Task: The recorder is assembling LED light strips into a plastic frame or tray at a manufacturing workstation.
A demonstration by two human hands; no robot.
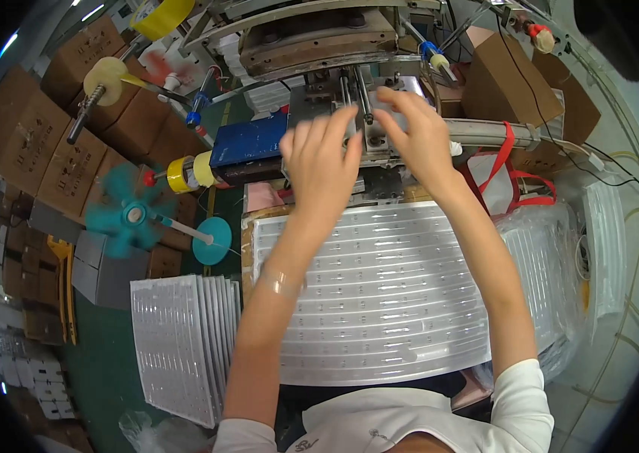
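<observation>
Both my arms reach forward over a large white panel [380, 294] with rows of small clear pieces set along its ribs. Beyond the panel's far edge, my left hand [321, 162] is raised in front of the metal machine [319, 49], its fingers apart and slightly blurred. My right hand [418, 140] hovers at the machine's rods [365, 94], thumb and fingers apart. Nothing shows in either hand. Whether the fingertips touch the machine I cannot tell. A blue box-shaped part [250, 140] lies left of my left hand.
Several similar white panels [176, 340] stand stacked at the left. A teal fan [134, 215] spins beside cardboard boxes [40, 143]. Tape rolls [180, 175] sit on the machine's left side. At the right are a red-handled bag [493, 181] and plastic-wrapped panels [535, 264].
</observation>
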